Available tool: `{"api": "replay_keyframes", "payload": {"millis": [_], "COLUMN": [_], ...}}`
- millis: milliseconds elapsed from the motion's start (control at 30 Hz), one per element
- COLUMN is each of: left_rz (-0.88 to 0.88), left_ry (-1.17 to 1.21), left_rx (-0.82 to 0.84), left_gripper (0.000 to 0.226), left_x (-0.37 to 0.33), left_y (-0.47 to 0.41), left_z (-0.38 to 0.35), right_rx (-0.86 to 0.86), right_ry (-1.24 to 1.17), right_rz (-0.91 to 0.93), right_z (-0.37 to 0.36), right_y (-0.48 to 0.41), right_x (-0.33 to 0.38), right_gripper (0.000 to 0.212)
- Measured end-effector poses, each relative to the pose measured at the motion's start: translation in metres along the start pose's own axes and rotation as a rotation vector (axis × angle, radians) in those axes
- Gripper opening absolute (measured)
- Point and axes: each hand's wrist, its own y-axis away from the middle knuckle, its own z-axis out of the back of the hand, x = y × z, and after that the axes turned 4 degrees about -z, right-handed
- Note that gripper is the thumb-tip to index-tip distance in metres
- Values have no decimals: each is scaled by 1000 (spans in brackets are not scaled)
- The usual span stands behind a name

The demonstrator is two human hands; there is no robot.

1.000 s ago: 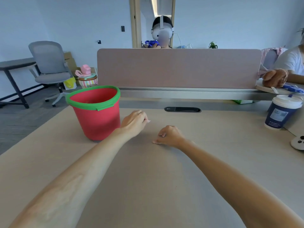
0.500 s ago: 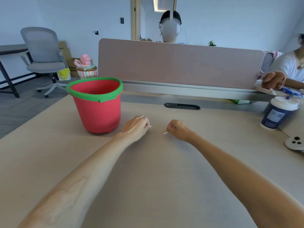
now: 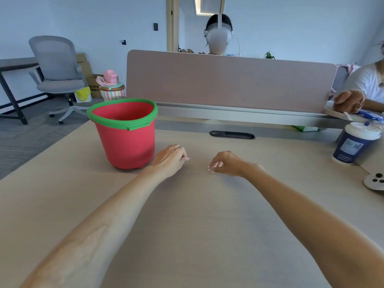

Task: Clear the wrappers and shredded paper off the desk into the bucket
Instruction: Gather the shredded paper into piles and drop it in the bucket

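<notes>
We see left hand curled, pinching tiny white paper shred, just right of red bucket. Right hand curled, fingertips on bench; contents unclear.

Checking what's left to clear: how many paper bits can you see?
2: one tiny white bit pinched at the left hand fingertips, one at the right hand fingertips. More may be hidden inside the fists or bucket.

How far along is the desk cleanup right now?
Nearly done, it seems: the desk shows no wrappers. The left hand pinches a tiny white scrap beside the red bucket; the right hand picks at another. Left: dropping both in. The bucket's contents are hidden.
</notes>
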Motion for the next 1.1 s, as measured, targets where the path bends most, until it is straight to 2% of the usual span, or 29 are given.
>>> {"api": "replay_keyframes", "payload": {"millis": [133, 267, 433, 600, 733, 933, 1100], "left_rz": [-3, -6, 4, 2, -8, -18, -9], "left_ry": [-10, -11, -5, 4, 18, 13, 13], "left_rx": [6, 8, 6, 12, 1, -1, 17], "left_gripper": [18, 17, 17, 18, 19, 20, 19], "left_x": [0, 1, 4, 5, 4, -3, -4], "left_y": [-2, -4, -5, -3, -3, -4, -4], "left_z": [-3, -5, -12, -16, -16, -16, -17], "right_rx": [-55, -42, -121, -59, -132, -101, -108], "right_ry": [-83, -163, -182, -85, -145, -74, -7], "right_rz": [-22, -66, -94, -114, -147, -52, 42], "right_z": [-7, -7, -17, -17, -9, -15, -16], "right_y": [-7, -10, -15, -16, -11, -8, -8], "right_x": [1, -2, -2, -2, -13, -20, -20], "right_gripper": [17, 33, 11, 14, 22, 8, 10]}}
